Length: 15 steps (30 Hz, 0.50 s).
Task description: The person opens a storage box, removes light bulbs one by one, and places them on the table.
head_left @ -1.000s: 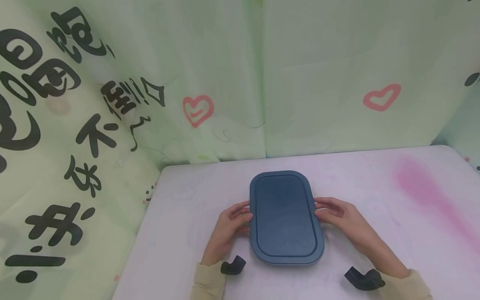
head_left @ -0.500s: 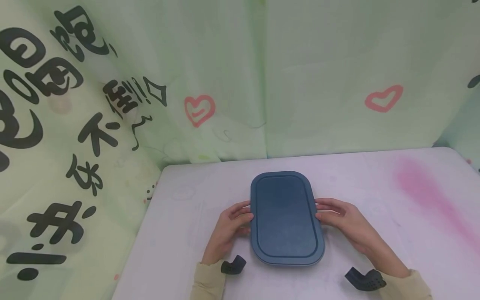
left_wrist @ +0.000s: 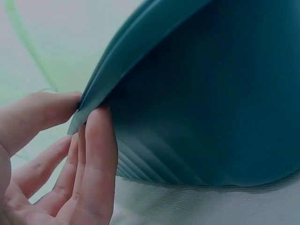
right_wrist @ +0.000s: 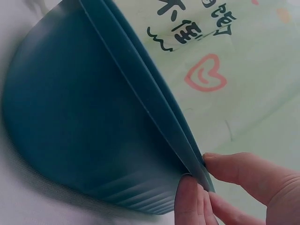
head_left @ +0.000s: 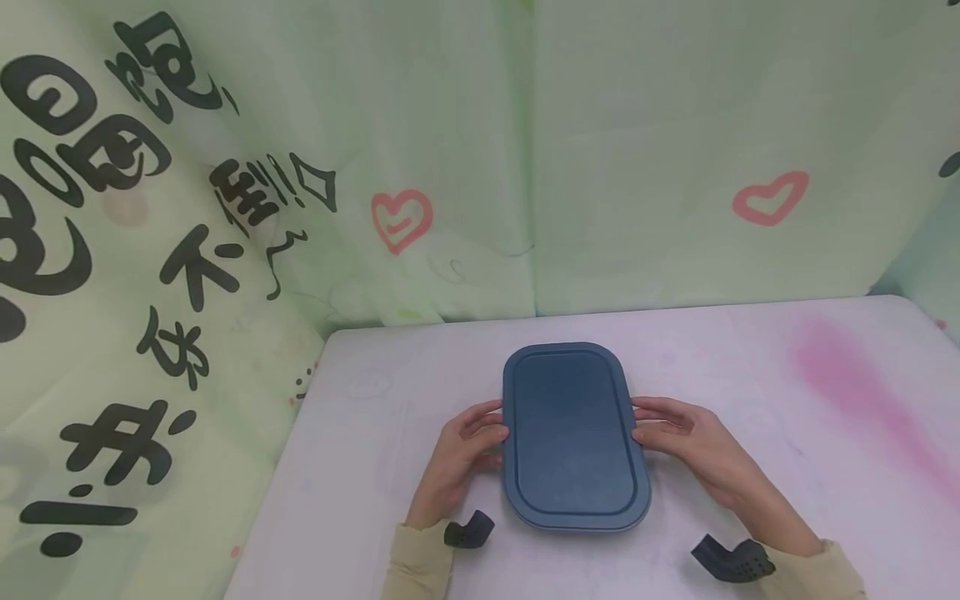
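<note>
A dark blue lidded storage box (head_left: 574, 437), oblong with rounded corners, sits upright on the table, its long side pointing away from me. The left hand (head_left: 459, 458) pinches the left rim. In the left wrist view its thumb (left_wrist: 42, 110) lies on the rim's upper side while a finger (left_wrist: 101, 150) tucks below. My right hand (head_left: 693, 442) pinches the opposite rim the same way, thumb (right_wrist: 248, 171) above and a finger (right_wrist: 187, 199) beneath. The lid covers the box's inside. Ridges line the lower side wall (right_wrist: 136, 194).
Under the box lies a pale pinkish table covering (head_left: 405, 375) with a pink patch (head_left: 847, 375) at the right. Behind the table hangs a light green curtain (head_left: 637, 150) with red hearts and black lettering. Black wrist mounts (head_left: 732, 560) stick out near both beige sleeves.
The head view shifts very slightly, so the whole scene sits a touch further right. Both hands and the box keep their places.
</note>
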Motion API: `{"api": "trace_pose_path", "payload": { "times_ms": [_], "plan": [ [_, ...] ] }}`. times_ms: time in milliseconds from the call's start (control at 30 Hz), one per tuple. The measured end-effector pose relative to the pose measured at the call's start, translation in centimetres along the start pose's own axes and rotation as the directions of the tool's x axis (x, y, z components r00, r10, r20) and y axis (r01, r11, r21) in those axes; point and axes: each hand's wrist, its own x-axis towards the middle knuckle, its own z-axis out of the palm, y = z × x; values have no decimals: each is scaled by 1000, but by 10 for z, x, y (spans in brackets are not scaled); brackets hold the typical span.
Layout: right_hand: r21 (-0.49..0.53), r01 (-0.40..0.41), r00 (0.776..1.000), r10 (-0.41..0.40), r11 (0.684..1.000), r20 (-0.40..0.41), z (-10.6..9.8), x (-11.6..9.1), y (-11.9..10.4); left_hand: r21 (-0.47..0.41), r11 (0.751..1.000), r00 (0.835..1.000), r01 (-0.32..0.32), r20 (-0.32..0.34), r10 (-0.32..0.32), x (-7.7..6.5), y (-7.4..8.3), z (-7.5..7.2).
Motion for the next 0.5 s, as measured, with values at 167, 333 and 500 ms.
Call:
{"api": "trace_pose_path", "payload": {
  "times_ms": [167,333,500],
  "plan": [
    [1,-2,1000,2,1000,4,0,0,0,3,1000,1000,-9,-9,10,0,-1,0],
    [0,5,1000,-5,1000,0,-1,0,0,9,1000,1000,-15,-19,15,1,-2,0],
    [-3,1,1000,-1,1000,-15,1,-1,1,14,1000,999,-25,-24,26,0,-1,1]
  ]
}}
